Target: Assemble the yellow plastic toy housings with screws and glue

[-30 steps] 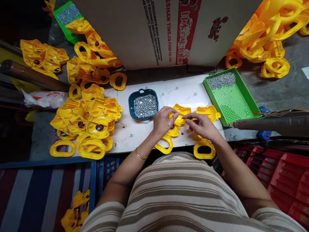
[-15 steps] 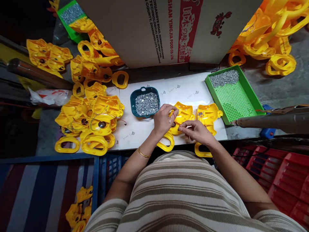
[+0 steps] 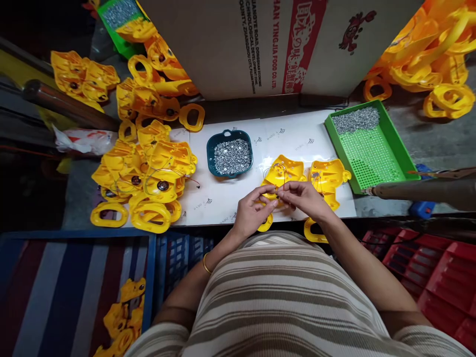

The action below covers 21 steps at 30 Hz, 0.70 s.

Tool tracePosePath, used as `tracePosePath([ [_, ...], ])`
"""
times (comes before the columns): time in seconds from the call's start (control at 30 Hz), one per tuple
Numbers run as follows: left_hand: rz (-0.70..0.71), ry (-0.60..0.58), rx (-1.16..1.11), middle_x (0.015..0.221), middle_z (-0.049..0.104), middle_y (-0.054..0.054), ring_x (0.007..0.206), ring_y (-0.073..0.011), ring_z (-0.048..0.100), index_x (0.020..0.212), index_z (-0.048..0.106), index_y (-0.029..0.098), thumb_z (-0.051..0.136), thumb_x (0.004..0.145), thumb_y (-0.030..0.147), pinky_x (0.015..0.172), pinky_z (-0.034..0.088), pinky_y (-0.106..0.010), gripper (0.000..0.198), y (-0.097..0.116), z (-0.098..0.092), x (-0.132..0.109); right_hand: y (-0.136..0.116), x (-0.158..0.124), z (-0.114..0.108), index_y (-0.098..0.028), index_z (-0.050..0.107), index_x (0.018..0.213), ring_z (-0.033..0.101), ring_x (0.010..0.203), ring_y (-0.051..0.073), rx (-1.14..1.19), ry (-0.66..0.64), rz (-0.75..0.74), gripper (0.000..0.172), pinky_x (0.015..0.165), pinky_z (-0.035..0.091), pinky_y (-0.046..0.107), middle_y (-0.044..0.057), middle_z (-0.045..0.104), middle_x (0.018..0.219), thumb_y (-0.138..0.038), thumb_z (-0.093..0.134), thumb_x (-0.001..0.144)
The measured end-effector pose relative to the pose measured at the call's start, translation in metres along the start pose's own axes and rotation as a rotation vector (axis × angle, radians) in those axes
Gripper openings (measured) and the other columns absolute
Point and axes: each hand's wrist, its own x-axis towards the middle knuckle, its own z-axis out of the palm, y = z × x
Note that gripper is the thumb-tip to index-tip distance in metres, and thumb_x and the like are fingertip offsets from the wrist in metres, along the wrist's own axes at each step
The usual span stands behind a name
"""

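My left hand (image 3: 256, 210) and my right hand (image 3: 303, 199) meet fingertip to fingertip over the near part of a yellow plastic shell half (image 3: 285, 168). Thin wires (image 3: 278, 171) loop over that shell and run down to the fingertips. Both hands are closed in a pinch on the wire; its exact end is hidden between the fingers. Just right of it lies a second yellow shell half (image 3: 327, 173), also with wires inside. A yellow ring-shaped handle (image 3: 265, 224) shows partly below my left hand, and another yellow handle (image 3: 312, 232) sits at the table edge below my right.
A dark teal tray (image 3: 210, 153) of small metal screws stands left of the shells. On the right is a green basket (image 3: 405, 163) with more screws. Yellow shells (image 3: 167, 158) are heaped at left. A cardboard box (image 3: 267, 49) stands behind; red crates (image 3: 439, 267) are lower right.
My left hand has come down and toward the right hand, so the fingertips now meet. My right hand has moved slightly up. The whole view has shifted a little.
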Motion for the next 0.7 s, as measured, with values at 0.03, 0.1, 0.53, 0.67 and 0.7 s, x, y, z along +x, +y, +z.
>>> tracePosePath([
  [0.03,0.063,-0.013,0.035,0.104,0.070,-0.007,0.066,-0.0084,0.063,0.111,0.067,0.018,0.067,0.081,0.029,0.051,0.052,-0.015,0.032,-0.0009,-0.0005,0.0014,0.0003,0.0002,0.0002,-0.014,0.064,0.073,0.048,0.049,0.006,-0.001,-0.015,0.015,0.039,0.047,0.036,0.020,-0.003,0.058,0.059,-0.050,0.077,0.066],
  [0.1,0.220,-0.027,0.140,0.106,0.071,-0.007,0.076,-0.0104,0.067,0.108,0.070,0.019,0.064,0.084,0.024,0.062,0.056,-0.018,0.025,-0.0029,-0.0020,0.0031,0.0015,0.0003,-0.0007,-0.014,0.063,0.072,0.049,0.049,0.007,-0.006,-0.030,0.027,0.040,0.047,0.036,0.021,-0.003,0.058,0.056,-0.051,0.077,0.064],
  [0.53,-0.021,0.119,-0.008,0.086,0.075,-0.005,0.060,-0.0110,0.067,0.097,0.075,0.018,0.072,0.078,0.030,0.053,0.056,-0.020,0.023,-0.0082,0.0055,-0.0053,0.0079,0.0022,0.0043,-0.014,0.066,0.073,0.056,0.060,0.008,0.009,0.076,-0.051,0.040,0.059,0.047,0.023,0.000,0.065,0.071,-0.045,0.084,0.055],
  [0.67,-0.189,0.149,-0.159,0.071,0.073,-0.003,0.057,-0.0128,0.067,0.088,0.075,0.015,0.076,0.072,0.033,0.049,0.053,-0.020,0.024,-0.0021,0.0065,-0.0043,0.0072,0.0002,0.0056,-0.015,0.067,0.072,0.058,0.062,0.009,0.084,0.091,-0.034,0.038,0.063,0.051,0.024,0.001,0.067,0.074,-0.043,0.085,0.054],
  [0.7,-0.192,0.163,-0.191,0.072,0.073,-0.003,0.058,-0.0127,0.067,0.087,0.074,0.015,0.077,0.071,0.034,0.050,0.054,-0.020,0.025,-0.0011,0.0067,-0.0035,0.0070,-0.0008,0.0060,-0.015,0.068,0.074,0.059,0.064,0.009,0.105,0.096,-0.020,0.038,0.065,0.052,0.025,0.002,0.068,0.076,-0.043,0.085,0.054],
])
